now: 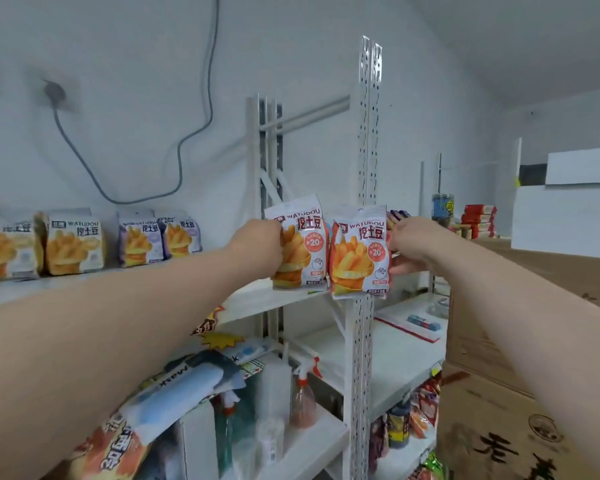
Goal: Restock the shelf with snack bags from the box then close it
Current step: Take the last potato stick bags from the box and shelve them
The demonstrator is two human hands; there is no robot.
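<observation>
Both hands gripped upright bags at the shelf [257, 299] edge: the left hand [257, 247] clamped one bag [300, 247] to its right, the right hand [409, 244] pinched another [359, 254] to its left, beside an upright post [362, 341].

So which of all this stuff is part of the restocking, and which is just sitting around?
Part of the job:
- left snack bag, held by the left hand
- right snack bag, held by the right hand
- top shelf
- cardboard box
- bags already shelved

Just lying about:
- spray bottle
- grey cable
- red packs
- blue jar
</observation>
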